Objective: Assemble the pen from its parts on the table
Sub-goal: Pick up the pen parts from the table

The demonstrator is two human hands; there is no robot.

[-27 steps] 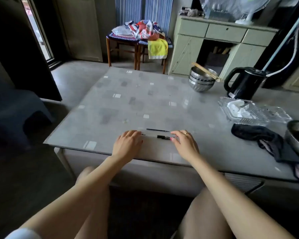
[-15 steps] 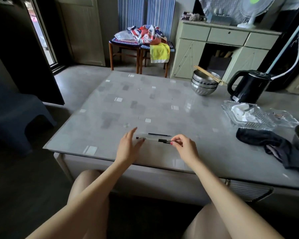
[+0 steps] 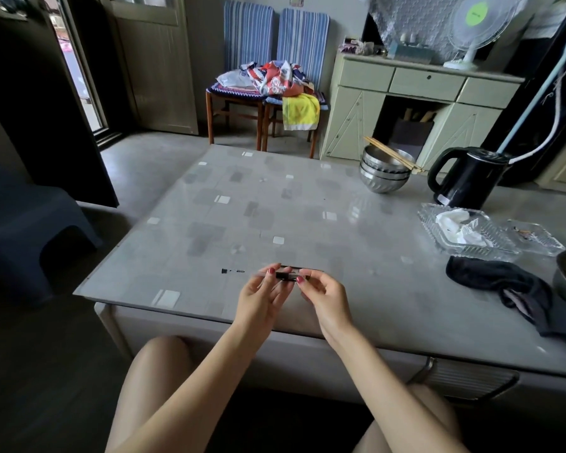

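Dim room w/ a grey glass-topped table, seen from a seat at its near edge. Landmark = the pen barrel, a short piece w/ a dark middle section, held level just above the table's near edge, roughly centre.

Left hand pinches the barrel's left end: thumb and fingertips closed on it, palm up. Right hand pinches the right end the same way, fingers clamped on it. Both hands lifted off the glass, forearms coming up from the lap.

Just behind the barrel, a thin dark rod lies on the table, mostly hidden by the fingers; can't tell which part it is. Left of the barrel, apart from it, a small clear piece w/ a black end lies flat on the glass.

Further out: right of the barrel, well apart, a black cloth is bunched on the table, and behind that a clear glass tray holds crumpled white tissue. Far-right of the barrel, a black kettle; next to it stacked steel bowls w/ chopsticks across the top. Beyond the table's far edge, two striped chairs piled w/ clothes, and a pale green cabinet w/ a fan on top.
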